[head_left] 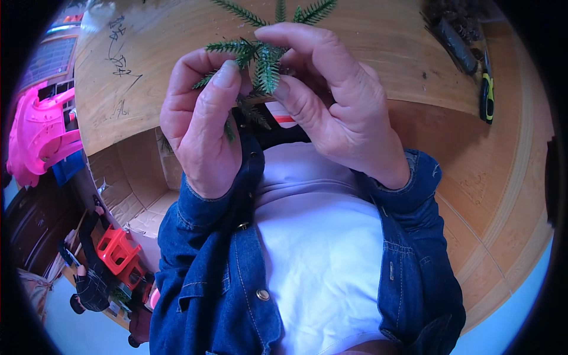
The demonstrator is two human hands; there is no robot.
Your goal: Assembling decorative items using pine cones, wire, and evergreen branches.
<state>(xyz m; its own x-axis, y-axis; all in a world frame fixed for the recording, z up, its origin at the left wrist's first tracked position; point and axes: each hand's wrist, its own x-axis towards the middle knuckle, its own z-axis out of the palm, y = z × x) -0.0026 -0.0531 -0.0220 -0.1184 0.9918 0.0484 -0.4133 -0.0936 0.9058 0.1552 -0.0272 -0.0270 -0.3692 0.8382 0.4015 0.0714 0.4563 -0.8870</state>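
Dark, thin-stroked handwritten marking [120,62] runs down the left part of the wooden tabletop [160,53] and ends in a long angled stroke. A smaller, fainter mark [120,109] stands below it, nearer the tabletop's front edge. Neither inscription is legible in this view.

Single fisheye head view, upright, looks steeply down at near range from above the near edge of a flat pale-brown wooden table [408,53].
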